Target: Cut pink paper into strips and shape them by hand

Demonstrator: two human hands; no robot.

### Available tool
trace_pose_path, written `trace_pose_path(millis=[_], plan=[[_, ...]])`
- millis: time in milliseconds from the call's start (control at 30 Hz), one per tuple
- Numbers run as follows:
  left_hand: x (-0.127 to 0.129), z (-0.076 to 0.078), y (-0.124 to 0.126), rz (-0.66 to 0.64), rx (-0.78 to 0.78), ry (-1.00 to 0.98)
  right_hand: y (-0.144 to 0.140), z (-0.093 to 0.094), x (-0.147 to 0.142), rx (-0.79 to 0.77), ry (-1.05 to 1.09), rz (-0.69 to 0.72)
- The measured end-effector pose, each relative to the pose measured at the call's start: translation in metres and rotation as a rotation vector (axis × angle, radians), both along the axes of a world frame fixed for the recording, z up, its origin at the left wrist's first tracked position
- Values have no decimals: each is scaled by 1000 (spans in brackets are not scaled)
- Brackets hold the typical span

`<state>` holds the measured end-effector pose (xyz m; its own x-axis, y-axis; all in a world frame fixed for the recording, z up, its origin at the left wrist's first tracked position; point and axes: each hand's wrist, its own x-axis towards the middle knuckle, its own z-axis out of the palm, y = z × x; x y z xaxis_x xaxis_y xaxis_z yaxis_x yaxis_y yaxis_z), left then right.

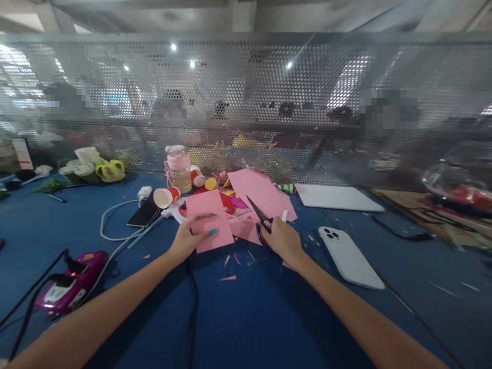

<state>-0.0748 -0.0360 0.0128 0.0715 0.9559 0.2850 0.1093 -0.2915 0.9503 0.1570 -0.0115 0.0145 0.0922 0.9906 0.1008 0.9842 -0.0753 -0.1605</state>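
Note:
My left hand (pixel 192 233) grips a square sheet of pink paper (pixel 209 207) by its left side; the thumb, with a green nail, lies on top. In my right hand (pixel 283 239) is a pair of scissors (pixel 258 209) with dark handles, its blades pointing up and to the left, apart from the held sheet. A larger pink sheet (pixel 265 189) lies just behind the scissors. Small paper scraps (pixel 228 278) are scattered on the blue table (pixel 238 318) between my forearms.
A pink-lidded bottle (pixel 179 171) and paper cups (pixel 166 197) stand behind my left hand. At left are a black phone (pixel 144 212) and a purple power strip (pixel 73 282) with cables. A white phone (pixel 349 256) lies right. A perforated metal screen (pixel 215 102) closes the back.

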Motion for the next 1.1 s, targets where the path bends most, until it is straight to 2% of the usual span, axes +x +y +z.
trace_pose_path(millis=[133, 267, 400, 467, 533, 600, 667, 733, 800, 933, 1033, 1100], plan=[[2, 0, -2, 49, 69, 73, 0, -2, 4, 42, 52, -40], [2, 0, -2, 184, 173, 181, -4, -4, 5, 102, 110, -61], [0, -1, -2, 335, 184, 241, -7, -7, 6, 217, 119, -89], [0, -1, -3, 363, 184, 225, -9, -6, 8, 253, 83, -121], [3, 1, -7, 274, 175, 203, -10, -5, 12, 250, 39, -160], [7, 3, -13, 82, 149, 219, -10, -2, 16, 225, 0, -194], [12, 3, -19, -121, 118, 298, -9, -1, 20, 206, -29, -209], [15, 0, -23, -236, 107, 413, -8, -2, 22, 199, -47, -211], [17, -5, -24, -242, 124, 530, -7, -4, 22, 201, -58, -206], [19, -18, -24, -147, 230, 748, -5, -9, 19, 252, -80, -169], [24, -20, -27, -145, 366, 913, -6, -12, 18, 276, -98, -146], [29, -19, -28, -97, 427, 997, -7, -12, 19, 297, -111, -140]])
